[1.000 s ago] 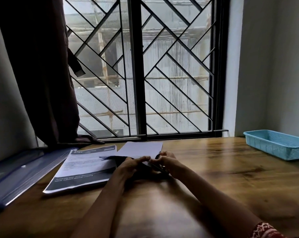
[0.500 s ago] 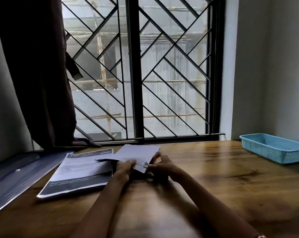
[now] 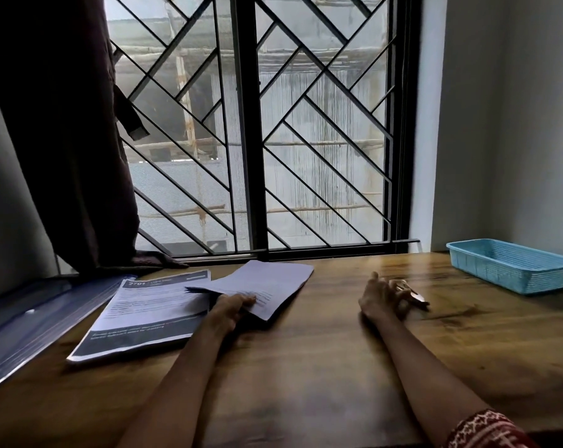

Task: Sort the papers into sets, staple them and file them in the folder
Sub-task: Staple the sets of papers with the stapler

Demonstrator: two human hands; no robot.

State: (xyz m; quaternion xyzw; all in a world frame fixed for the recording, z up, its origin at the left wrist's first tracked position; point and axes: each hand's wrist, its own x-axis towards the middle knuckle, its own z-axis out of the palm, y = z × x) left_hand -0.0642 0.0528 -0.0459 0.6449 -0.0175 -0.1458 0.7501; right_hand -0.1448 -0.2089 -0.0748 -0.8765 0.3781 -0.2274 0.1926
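two hands apart on the wooden table

two hands lie well apart on the brown wooden table (image 3: 306, 367). our left hand (image 3: 230, 307) pinches the near edge of a thin set of white printed papers (image 3: 267, 286), which tilts up off the table and overlaps the right edge of a thicker stack of printed papers with dark bands (image 3: 144, 315). far left of that stack lies the blue plastic folder (image 3: 37, 318), flat along the table's left edge. our right hand (image 3: 383, 297) curls round a small stapler (image 3: 414, 295), blurred, low over the table. a light blue plastic basket (image 3: 513, 266) sits at the far right.
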